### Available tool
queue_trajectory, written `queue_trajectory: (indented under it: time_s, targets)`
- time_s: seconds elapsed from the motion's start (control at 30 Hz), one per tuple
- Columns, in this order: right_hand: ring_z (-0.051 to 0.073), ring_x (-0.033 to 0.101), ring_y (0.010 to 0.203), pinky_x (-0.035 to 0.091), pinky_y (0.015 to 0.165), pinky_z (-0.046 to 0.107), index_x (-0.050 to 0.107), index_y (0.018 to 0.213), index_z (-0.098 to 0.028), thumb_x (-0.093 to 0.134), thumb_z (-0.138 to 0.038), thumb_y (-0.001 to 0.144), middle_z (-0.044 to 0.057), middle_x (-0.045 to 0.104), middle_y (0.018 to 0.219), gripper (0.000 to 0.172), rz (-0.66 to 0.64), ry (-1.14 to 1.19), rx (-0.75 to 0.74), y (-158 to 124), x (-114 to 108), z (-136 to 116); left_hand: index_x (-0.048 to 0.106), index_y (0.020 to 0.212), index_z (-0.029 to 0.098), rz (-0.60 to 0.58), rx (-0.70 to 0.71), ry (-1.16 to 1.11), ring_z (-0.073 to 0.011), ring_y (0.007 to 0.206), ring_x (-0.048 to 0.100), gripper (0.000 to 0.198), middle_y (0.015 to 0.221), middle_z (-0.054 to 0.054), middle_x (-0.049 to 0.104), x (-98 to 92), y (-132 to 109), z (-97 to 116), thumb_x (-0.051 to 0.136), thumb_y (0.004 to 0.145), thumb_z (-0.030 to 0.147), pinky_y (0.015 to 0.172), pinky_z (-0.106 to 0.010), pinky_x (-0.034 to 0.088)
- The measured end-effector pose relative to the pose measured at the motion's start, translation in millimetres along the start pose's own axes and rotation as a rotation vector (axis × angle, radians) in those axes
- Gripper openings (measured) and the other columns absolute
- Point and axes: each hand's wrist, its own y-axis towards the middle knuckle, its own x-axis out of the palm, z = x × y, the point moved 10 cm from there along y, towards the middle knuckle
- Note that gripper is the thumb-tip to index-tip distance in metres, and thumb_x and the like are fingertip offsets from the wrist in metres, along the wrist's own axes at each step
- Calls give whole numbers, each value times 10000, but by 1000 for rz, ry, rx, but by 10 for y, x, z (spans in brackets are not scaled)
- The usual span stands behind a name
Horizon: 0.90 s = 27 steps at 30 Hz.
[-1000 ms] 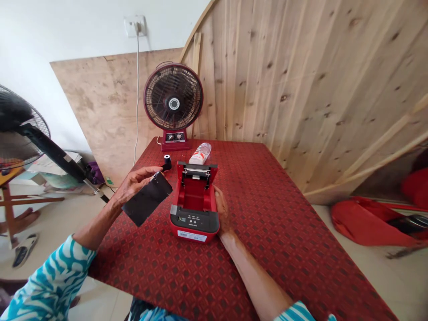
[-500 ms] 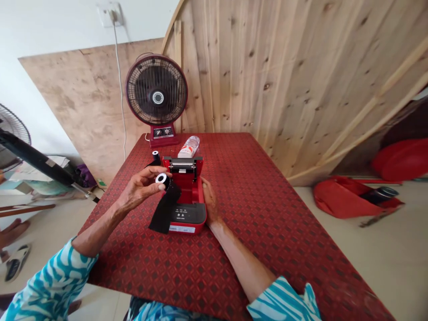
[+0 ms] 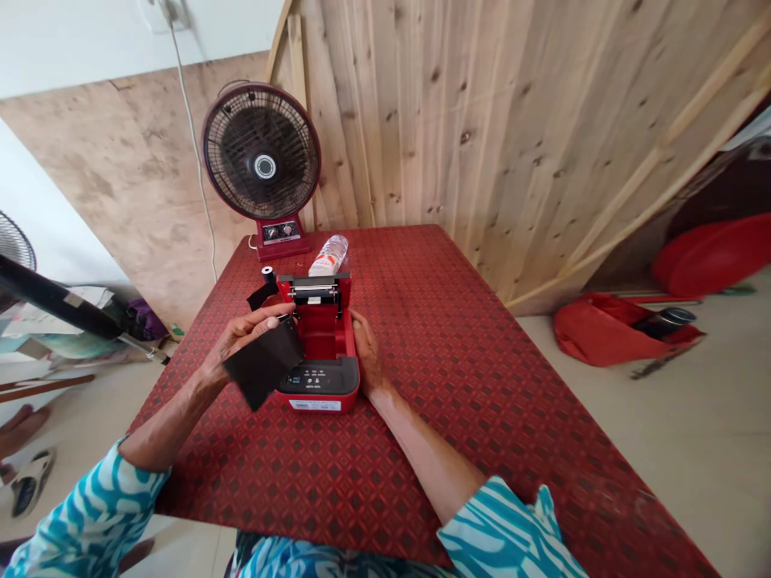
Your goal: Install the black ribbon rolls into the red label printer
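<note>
Currently, the left hand [image 3: 246, 341] grips a black strip [image 3: 263, 361] between fingers and thumb; the right hand [image 3: 366, 353] rests open against a red printer [image 3: 319, 337].

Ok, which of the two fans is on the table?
The red-rimmed desk fan, at the table's far edge; the black-caged fan at far left stands off the table.
</note>
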Motion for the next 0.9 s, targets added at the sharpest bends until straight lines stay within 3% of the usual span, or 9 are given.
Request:
queue_trajectory:
  time_s: [0.13,0.27,0.4,0.5,0.6,0.73,0.9]
  targets:
    - [207,548,1193,382,1072,398,591,1169,-216,416,-518,869,75,633,1254,461,-6,-11,5,-7,-1,-18,636,1246,206,-121,-45,19,-242,862,689,586,1058,-109,722,84,-82,13,765,719,429,697,-279,526]
    - [208,556,1182,389,1066,400,604,1154,-223,420,-531,870,70,647,1235,457,-1,-25,-15,-4,-14,-30,582,1300,241,-244,-44,-41,-218,799,690,641,1080,-110,712,202,-165,84,777,714,411,635,-250,525]
    - [213,554,1181,392,1055,406,608,1143,-231,410,-544,871,68,654,1227,459,12,-52,-32,-2,-29,-25,578,1259,252,-140,28,-87,-194,884,676,607,1170,-87,670,151,-96,168,794,706,376,718,-239,537]
    - [209,548,1187,389,1052,399,600,1154,-232,397,-534,878,70,645,1240,457,10,-66,-37,-6,-25,-27,631,1146,212,-106,58,-124,-201,856,677,579,1088,-79,692,127,-37,208,828,640,415,709,-252,546]
    - [197,545,1192,385,1058,382,599,1156,-237,391,-513,887,61,637,1251,438,4,-64,-34,-7,-18,-35,593,1238,214,-134,12,-89,-201,824,678,560,1083,-85,692,185,-15,196,746,742,425,685,-269,539]
    - [213,563,1169,416,1038,391,600,1157,-225,407,-500,881,60,649,1223,435,-13,-34,-13,-5,1,-47,523,1327,242,-191,77,55,-221,1037,628,597,1188,-77,655,341,27,279,732,773,318,839,-301,508]
    - [233,578,1150,424,1032,414,606,1154,-220,415,-488,876,62,652,1208,431,-29,3,11,-9,22,-62,640,1124,198,-229,115,221,-218,999,634,432,1067,-71,683,504,144,262,764,722,299,869,-345,505]
